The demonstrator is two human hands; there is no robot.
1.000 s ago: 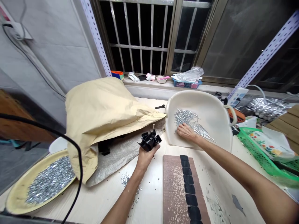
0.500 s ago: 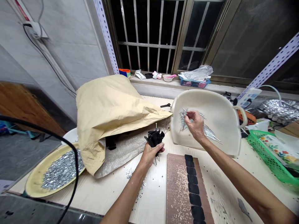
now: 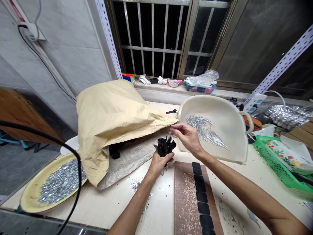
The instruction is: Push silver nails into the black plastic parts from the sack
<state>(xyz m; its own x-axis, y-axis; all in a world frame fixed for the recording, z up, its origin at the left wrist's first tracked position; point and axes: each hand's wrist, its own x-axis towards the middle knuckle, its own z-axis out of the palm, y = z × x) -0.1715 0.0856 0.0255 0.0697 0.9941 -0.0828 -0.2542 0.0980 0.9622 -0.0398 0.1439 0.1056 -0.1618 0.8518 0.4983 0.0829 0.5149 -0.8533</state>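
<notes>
The left hand (image 3: 156, 164) is clamped around black plastic parts (image 3: 165, 147). Just above them, the right hand (image 3: 189, 138) has its fingertips pinched together on a thin nail (image 3: 169, 134).

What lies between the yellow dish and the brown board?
Small loose metal pieces scattered on the tabletop, the left forearm reaching over it; the head view shows this.

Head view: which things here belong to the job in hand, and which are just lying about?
Likely in the job:
black parts, gripped by the left hand, with the right hand at their top
metal pins in the white tub
perhaps metal bits in the yellow tray

Probably just lying about:
small toy by the window
blue basket
green basket
</notes>
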